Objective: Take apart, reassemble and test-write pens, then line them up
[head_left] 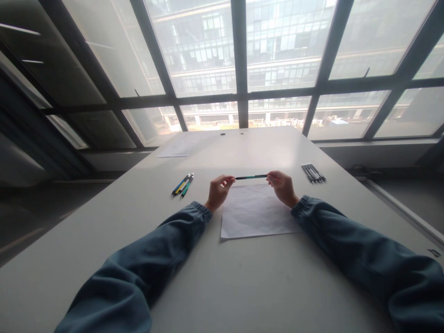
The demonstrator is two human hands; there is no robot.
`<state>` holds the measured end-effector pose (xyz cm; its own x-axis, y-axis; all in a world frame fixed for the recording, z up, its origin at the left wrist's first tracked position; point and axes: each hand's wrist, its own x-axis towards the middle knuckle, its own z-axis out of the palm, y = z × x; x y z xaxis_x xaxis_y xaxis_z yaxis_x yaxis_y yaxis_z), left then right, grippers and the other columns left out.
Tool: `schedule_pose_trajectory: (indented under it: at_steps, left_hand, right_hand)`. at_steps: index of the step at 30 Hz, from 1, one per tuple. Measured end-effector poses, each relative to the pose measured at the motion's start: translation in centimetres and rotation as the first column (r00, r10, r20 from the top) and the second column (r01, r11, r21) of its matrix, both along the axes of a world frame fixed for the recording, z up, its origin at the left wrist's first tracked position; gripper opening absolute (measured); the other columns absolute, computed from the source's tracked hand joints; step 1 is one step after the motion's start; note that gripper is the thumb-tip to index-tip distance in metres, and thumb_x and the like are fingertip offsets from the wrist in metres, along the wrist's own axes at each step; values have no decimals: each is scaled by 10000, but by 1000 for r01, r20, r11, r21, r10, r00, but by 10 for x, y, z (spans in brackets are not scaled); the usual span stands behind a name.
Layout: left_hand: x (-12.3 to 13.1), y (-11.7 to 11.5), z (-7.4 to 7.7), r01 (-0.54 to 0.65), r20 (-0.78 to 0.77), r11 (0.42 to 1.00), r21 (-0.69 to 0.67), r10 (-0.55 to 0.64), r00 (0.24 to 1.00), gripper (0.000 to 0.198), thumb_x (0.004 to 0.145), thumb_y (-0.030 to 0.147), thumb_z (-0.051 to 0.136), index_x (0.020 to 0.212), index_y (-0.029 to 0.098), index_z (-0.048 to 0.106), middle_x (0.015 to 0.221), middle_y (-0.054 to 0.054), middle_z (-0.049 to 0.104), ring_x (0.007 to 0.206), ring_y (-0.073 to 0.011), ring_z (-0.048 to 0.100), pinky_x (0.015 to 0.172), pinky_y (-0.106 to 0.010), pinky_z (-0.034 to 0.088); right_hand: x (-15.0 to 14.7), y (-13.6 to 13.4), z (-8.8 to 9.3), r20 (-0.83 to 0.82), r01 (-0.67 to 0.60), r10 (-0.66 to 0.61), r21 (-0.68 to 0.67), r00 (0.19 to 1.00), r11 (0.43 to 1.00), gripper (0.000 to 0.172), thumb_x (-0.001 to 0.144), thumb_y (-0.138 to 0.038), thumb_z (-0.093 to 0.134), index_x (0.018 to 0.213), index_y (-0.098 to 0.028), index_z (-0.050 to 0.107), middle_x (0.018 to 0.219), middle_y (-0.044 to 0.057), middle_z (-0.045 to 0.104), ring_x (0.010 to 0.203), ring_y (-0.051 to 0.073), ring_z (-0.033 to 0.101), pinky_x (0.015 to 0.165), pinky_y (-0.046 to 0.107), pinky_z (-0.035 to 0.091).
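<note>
A slim pen (250, 177) with a green middle and dark ends is stretched level between my two hands. My left hand (219, 190) pinches its left end, and my right hand (282, 187) pinches the other end. Beneath the pen lies a white sheet of paper (258, 215), partly covered by my right wrist and sleeve. To the left of my left hand rests a small group of pens (182, 186) in blue, yellow and green. Beyond my right hand several grey and black pens (313, 173) lie side by side.
The white table (222, 282) runs away toward tall windows. Another paper sheet (175, 147) lies at its far left. Two small dark round spots (222, 134) show near the far edge. A small dark object (434, 253) sits at the right edge.
</note>
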<state>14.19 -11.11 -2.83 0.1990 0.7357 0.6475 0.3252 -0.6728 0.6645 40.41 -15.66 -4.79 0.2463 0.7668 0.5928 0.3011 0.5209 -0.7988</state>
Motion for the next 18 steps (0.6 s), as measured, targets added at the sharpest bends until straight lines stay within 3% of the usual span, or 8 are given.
schedule_pose_trajectory:
  at_steps: [18]
  left_hand:
    - [0,0,-1,-3,-1,1000,-2,3,1000,258,914,423,655,857,193,759,821,-53,767,746,-180,685,665,-294,495]
  right_hand:
    - [0,-1,1,27,-1,1,4,1000,1000,283,887,-453,638,834,-177,671,706,31,674,574,141,582,547,288,503]
